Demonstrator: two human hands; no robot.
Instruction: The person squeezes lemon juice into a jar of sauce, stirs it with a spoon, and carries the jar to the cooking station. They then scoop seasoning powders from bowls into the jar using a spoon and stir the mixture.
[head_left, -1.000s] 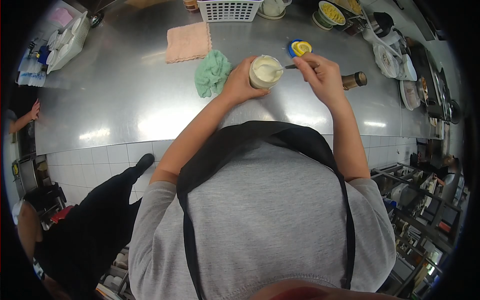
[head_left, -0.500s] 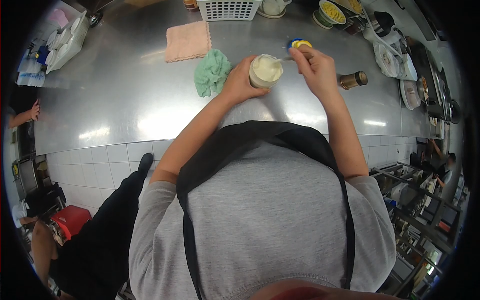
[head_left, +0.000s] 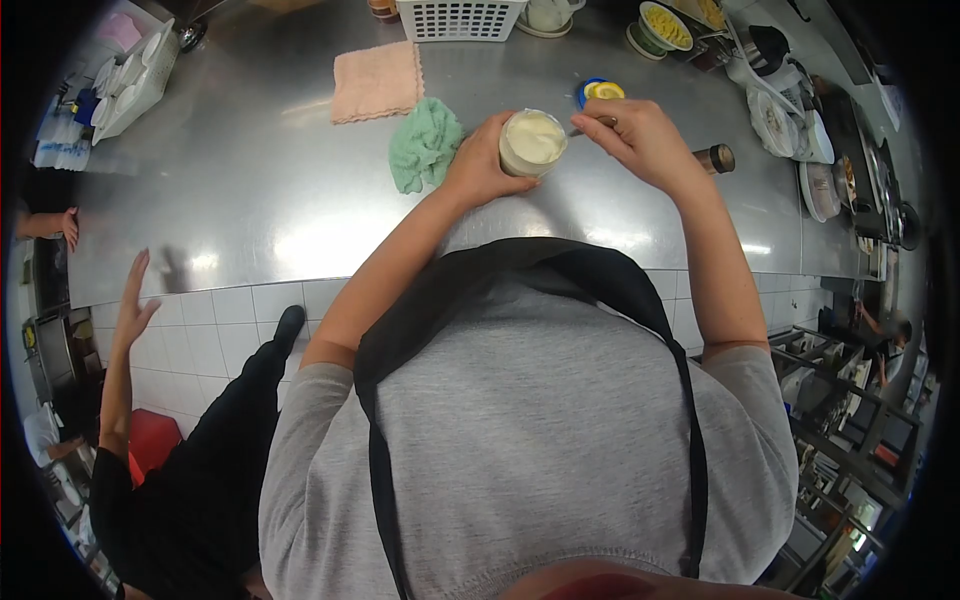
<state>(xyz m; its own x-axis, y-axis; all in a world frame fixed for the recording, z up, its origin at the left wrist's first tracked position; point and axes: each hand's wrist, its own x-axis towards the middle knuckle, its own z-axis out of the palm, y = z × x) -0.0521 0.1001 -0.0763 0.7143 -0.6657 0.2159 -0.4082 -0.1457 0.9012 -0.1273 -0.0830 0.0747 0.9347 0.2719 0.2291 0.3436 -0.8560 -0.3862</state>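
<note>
My left hand (head_left: 484, 165) is wrapped round a glass jar (head_left: 520, 162) filled with a pale creamy spread (head_left: 536, 138), its open mouth facing up. Pinched in my right hand (head_left: 645, 140) is a thin metal utensil, seemingly a spoon (head_left: 577, 132), just right of the jar's rim; its shape is mostly hidden by my fingers. Beyond that hand lies a blue and yellow lid (head_left: 603, 91). A crumpled green cloth (head_left: 424, 146) lies left of the jar.
A peach cloth (head_left: 378, 84) lies farther back beside a white basket (head_left: 458, 22). Right of my right hand is a brown capped bottle (head_left: 716, 159). A co-worker's raised hand (head_left: 133, 310) reaches near the steel table's (head_left: 240, 210) left front edge.
My right hand has turned and shifted slightly right and down, its elbow swinging outward. The jar stays in my left hand. A co-worker's arm at left has risen toward the table.
</note>
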